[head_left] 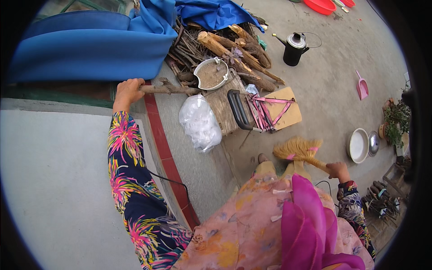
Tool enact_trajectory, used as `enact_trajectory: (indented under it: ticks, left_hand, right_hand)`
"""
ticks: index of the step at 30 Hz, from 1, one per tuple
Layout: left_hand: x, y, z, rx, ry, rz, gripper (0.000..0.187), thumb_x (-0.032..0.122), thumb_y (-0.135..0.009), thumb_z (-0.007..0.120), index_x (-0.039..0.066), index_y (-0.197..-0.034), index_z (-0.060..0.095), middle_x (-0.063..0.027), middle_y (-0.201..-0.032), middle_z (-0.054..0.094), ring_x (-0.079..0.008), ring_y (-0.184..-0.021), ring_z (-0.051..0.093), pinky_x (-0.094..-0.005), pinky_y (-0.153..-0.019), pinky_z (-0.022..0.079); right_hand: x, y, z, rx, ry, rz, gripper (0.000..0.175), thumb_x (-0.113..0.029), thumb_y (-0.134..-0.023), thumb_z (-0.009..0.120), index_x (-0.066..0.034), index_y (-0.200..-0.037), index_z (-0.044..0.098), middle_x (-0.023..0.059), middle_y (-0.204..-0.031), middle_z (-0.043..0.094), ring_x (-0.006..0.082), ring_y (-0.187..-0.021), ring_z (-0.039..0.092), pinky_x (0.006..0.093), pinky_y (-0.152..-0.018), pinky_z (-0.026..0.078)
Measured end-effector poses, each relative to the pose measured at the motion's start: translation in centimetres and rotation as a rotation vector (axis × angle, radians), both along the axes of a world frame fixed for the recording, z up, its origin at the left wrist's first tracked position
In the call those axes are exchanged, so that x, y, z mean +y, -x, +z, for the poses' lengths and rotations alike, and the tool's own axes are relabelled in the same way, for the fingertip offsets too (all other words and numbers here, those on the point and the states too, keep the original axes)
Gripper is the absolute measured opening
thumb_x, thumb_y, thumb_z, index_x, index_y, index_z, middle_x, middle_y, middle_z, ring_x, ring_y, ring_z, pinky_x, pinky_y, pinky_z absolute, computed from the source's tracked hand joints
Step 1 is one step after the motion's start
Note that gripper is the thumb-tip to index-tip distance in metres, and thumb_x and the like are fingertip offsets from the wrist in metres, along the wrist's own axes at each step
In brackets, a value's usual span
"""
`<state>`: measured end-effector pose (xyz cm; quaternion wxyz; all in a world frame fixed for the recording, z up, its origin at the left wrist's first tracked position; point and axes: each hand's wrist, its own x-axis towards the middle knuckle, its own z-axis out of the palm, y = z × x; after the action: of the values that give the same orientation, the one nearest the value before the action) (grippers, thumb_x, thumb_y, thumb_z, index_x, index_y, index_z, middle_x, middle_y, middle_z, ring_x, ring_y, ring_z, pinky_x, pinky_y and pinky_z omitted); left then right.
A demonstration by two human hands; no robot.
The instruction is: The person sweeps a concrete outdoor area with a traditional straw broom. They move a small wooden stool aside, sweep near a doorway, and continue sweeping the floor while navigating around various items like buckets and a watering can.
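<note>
My left hand is closed on the end of a rough wooden stick, just below the edge of a blue sheet. The stick reaches towards a whitish container of sandy material on a weathered wooden board. Below the stick sits a clear plastic bag. At the right, my right hand grips the handle of a straw broom, its bristles spread above my feet.
Chopped logs and twigs lie under a blue tarp. Beside the board is a folding seat frame with pink straps. Farther off are a black kettle, a pink dustpan, a basin and potted plants.
</note>
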<state>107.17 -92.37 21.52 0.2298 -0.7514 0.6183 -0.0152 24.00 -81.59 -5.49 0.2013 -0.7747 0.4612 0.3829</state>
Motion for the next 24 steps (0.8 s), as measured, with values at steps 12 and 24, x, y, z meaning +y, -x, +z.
enact_trajectory:
  ticks: [12,24]
  left_hand:
    - [1.5,2.9,-9.2,-0.218,0.523,-0.204,0.028,0.009,-0.079,0.063,0.016,-0.105,0.062,-0.0076,-0.108,0.053,-0.0266,-0.101,0.053,-0.0471,-0.086,0.042]
    - [11.3,6.5,-14.5,-0.253,0.504,-0.162,0.019,0.012,-0.083,0.057,0.006,-0.097,0.069,-0.0155,-0.127,0.054,-0.0314,-0.124,0.046,-0.0477,-0.108,0.030]
  right_hand:
    - [-1.4,-2.4,2.4,0.058,-0.070,0.010,0.046,-0.031,-0.063,0.079,-0.0214,-0.106,0.066,0.0073,-0.093,0.070,0.0302,-0.090,0.068,0.0438,-0.075,0.054]
    - [-2.2,2.2,3.6,0.014,-0.100,-0.022,0.059,-0.032,-0.065,0.078,-0.0232,-0.121,0.063,0.0089,-0.099,0.070,0.0307,-0.092,0.067,0.0419,-0.078,0.054]
